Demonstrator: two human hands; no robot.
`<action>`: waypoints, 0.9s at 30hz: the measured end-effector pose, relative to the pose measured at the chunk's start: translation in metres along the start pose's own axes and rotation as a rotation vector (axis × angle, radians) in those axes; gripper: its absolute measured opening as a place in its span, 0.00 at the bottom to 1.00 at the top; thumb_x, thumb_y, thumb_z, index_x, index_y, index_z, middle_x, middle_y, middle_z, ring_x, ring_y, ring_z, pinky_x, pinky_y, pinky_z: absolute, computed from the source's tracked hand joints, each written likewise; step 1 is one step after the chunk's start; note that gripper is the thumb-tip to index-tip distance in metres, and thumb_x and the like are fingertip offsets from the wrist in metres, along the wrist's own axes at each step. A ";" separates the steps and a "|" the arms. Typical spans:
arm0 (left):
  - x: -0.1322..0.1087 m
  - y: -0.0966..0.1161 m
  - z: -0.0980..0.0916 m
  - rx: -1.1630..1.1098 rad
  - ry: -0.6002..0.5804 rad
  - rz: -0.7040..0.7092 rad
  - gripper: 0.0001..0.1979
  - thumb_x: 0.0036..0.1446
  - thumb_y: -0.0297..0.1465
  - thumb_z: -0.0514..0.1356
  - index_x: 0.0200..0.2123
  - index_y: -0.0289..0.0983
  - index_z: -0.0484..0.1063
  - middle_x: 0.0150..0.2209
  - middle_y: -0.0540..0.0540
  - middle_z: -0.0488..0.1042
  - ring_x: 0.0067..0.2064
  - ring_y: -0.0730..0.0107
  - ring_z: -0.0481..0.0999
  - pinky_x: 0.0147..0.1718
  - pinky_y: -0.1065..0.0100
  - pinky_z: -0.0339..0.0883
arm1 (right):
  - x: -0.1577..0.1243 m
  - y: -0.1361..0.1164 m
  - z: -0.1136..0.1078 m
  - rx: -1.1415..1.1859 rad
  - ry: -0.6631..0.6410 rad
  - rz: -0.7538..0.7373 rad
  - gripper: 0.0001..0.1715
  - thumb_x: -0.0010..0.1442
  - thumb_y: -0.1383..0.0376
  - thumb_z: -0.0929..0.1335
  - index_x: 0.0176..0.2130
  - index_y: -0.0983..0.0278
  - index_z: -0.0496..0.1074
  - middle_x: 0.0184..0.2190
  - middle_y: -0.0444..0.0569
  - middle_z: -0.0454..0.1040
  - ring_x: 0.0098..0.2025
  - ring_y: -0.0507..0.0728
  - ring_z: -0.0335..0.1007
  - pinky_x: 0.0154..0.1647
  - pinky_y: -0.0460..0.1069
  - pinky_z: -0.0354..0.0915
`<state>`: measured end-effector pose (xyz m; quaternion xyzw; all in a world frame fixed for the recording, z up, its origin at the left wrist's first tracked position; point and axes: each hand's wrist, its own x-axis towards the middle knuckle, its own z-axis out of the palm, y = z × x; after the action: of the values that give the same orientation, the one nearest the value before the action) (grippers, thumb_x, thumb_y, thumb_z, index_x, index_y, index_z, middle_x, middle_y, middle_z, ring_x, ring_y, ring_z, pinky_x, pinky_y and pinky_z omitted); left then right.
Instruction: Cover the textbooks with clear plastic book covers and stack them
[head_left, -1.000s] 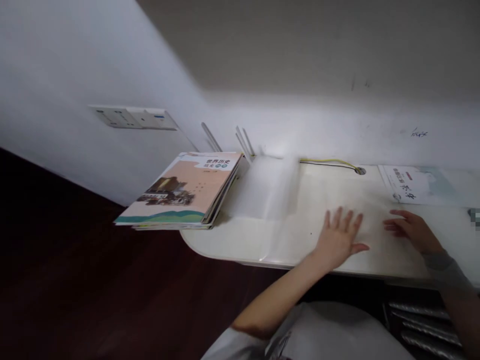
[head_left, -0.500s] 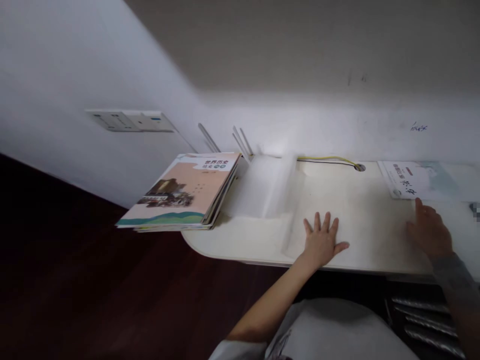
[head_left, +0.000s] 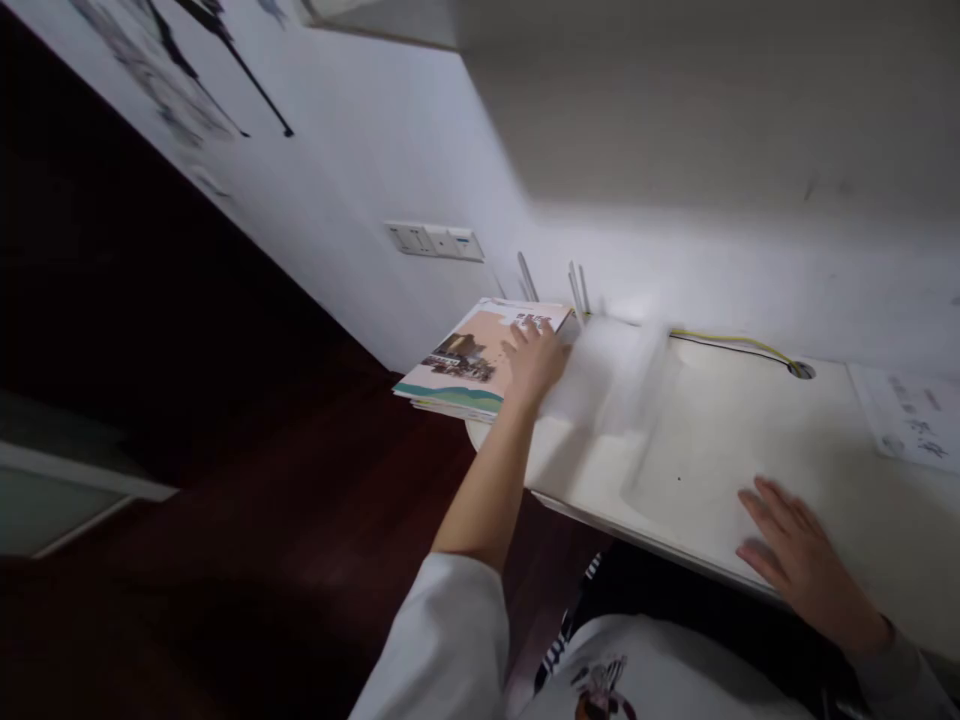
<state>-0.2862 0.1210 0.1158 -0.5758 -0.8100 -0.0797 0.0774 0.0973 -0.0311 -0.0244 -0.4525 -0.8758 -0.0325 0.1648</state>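
Observation:
My left hand (head_left: 534, 362) lies flat with fingers spread on the cover of the top book of a stack of books (head_left: 469, 360) that hangs over the left end of the white desk (head_left: 712, 440). My right hand (head_left: 799, 560) rests open, palm down, on a clear plastic sheet (head_left: 675, 450) near the desk's front edge. A second clear sheet (head_left: 592, 375) lies beside the books, slightly raised.
A white booklet (head_left: 911, 420) lies at the desk's far right. A yellow and black cable (head_left: 731, 342) runs along the wall into a grommet hole (head_left: 801, 370). Thin white rods (head_left: 551, 283) stand behind the books. Wall switches (head_left: 435, 240) sit at left; dark floor lies below.
My left hand has left the plastic sheet and reached left onto the stack of books. My right hand has pulled back toward the front edge. The view has swung left.

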 end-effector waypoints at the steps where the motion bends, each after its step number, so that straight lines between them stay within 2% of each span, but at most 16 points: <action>1: 0.007 -0.014 0.008 0.014 -0.065 -0.069 0.33 0.61 0.40 0.49 0.63 0.24 0.49 0.64 0.23 0.49 0.64 0.33 0.47 0.54 0.37 0.48 | -0.001 0.005 0.000 -0.005 0.026 0.011 0.32 0.63 0.51 0.59 0.61 0.62 0.58 0.62 0.58 0.59 0.63 0.66 0.53 0.56 0.62 0.57; 4: 0.012 -0.038 0.031 0.072 -0.124 -0.180 0.34 0.58 0.37 0.51 0.61 0.18 0.52 0.60 0.15 0.52 0.61 0.30 0.53 0.51 0.36 0.51 | -0.006 0.021 0.002 -0.021 0.099 0.043 0.32 0.63 0.52 0.58 0.61 0.62 0.56 0.62 0.58 0.58 0.63 0.67 0.53 0.56 0.63 0.58; 7: 0.003 -0.038 0.044 0.105 -0.106 -0.201 0.28 0.58 0.28 0.48 0.59 0.16 0.54 0.59 0.13 0.52 0.60 0.30 0.55 0.48 0.34 0.53 | -0.013 0.034 0.007 -0.007 0.116 0.051 0.31 0.63 0.53 0.58 0.62 0.60 0.53 0.62 0.57 0.58 0.63 0.67 0.53 0.55 0.64 0.58; 10: -0.005 -0.032 0.042 0.123 -0.113 -0.176 0.26 0.57 0.24 0.45 0.57 0.17 0.58 0.56 0.13 0.58 0.57 0.32 0.61 0.44 0.36 0.59 | -0.018 0.043 0.010 0.013 0.098 0.069 0.32 0.63 0.53 0.58 0.63 0.59 0.51 0.62 0.57 0.57 0.63 0.67 0.53 0.55 0.65 0.59; 12: -0.006 -0.032 0.031 0.124 -0.131 -0.125 0.23 0.57 0.24 0.46 0.54 0.19 0.63 0.51 0.16 0.65 0.53 0.37 0.68 0.42 0.44 0.64 | -0.021 0.046 0.009 0.017 0.098 0.091 0.33 0.63 0.53 0.58 0.63 0.60 0.49 0.63 0.58 0.56 0.63 0.68 0.53 0.55 0.65 0.59; 15: -0.003 -0.038 0.000 0.131 -0.133 -0.032 0.19 0.58 0.25 0.46 0.49 0.24 0.68 0.44 0.24 0.73 0.47 0.47 0.74 0.42 0.54 0.67 | -0.025 0.049 0.004 0.031 0.103 0.078 0.32 0.63 0.54 0.58 0.63 0.59 0.51 0.62 0.56 0.58 0.64 0.66 0.51 0.56 0.64 0.58; 18: -0.002 -0.043 -0.042 0.166 -0.080 0.016 0.18 0.59 0.25 0.45 0.50 0.25 0.65 0.43 0.26 0.73 0.47 0.48 0.74 0.43 0.55 0.66 | -0.030 0.051 0.000 0.036 0.107 0.074 0.28 0.63 0.55 0.58 0.61 0.57 0.55 0.61 0.52 0.61 0.64 0.65 0.51 0.57 0.63 0.58; 22: -0.018 -0.040 -0.093 0.206 0.029 0.094 0.16 0.62 0.28 0.48 0.52 0.32 0.61 0.36 0.38 0.75 0.39 0.55 0.76 0.38 0.58 0.68 | -0.035 0.048 -0.001 -0.012 0.132 0.189 0.31 0.63 0.53 0.58 0.61 0.62 0.56 0.61 0.58 0.60 0.63 0.66 0.54 0.57 0.62 0.57; 24: -0.030 -0.038 -0.107 0.119 0.078 0.117 0.18 0.63 0.27 0.47 0.56 0.36 0.57 0.33 0.46 0.74 0.35 0.63 0.76 0.38 0.59 0.68 | -0.036 0.045 -0.001 -0.024 0.115 0.220 0.30 0.63 0.53 0.58 0.60 0.62 0.57 0.60 0.59 0.61 0.62 0.65 0.54 0.57 0.61 0.57; 27: -0.045 -0.030 -0.108 -0.261 0.131 0.262 0.20 0.63 0.30 0.46 0.58 0.43 0.55 0.35 0.52 0.73 0.36 0.73 0.73 0.40 0.63 0.66 | -0.037 0.041 -0.001 -0.043 0.105 0.263 0.29 0.64 0.53 0.58 0.60 0.63 0.58 0.60 0.59 0.61 0.63 0.64 0.54 0.58 0.61 0.56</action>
<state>-0.2967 0.0462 0.2098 -0.6751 -0.7041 -0.2105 0.0641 0.1505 -0.0366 -0.0386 -0.5645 -0.7982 -0.0531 0.2032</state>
